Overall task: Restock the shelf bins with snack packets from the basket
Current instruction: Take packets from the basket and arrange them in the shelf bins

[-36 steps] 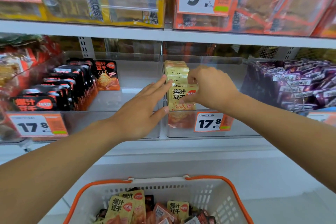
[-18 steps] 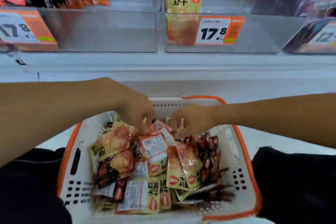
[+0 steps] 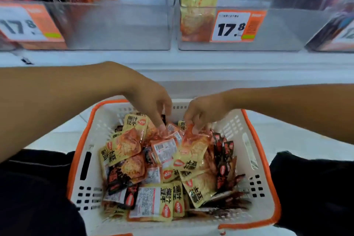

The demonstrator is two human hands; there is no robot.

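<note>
The white basket (image 3: pixel 237 130) with its orange rim sits low and near, between the person's knees, so both hands can dip in while the shelf bins stay reachable beyond. Yellow and black snack packets (image 3: pixel 172 161) lie heaped inside. The right hand (image 3: pixel 205 113) pinches the top edge of a yellow packet (image 3: pixel 195 142) at the heap's far side, the packet hanging below its fingertips. The left hand (image 3: pixel 153 105) curls downward, fingertips touching packets just left of it; whether it grips one, I cannot tell. The yellow-packet bin (image 3: pixel 283 27) looks mostly unfilled.

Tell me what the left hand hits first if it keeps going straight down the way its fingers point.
Probably the heap of snack packets in the basket; the left hand points its fingers down at an orange packet, though contact is unclear.
</note>
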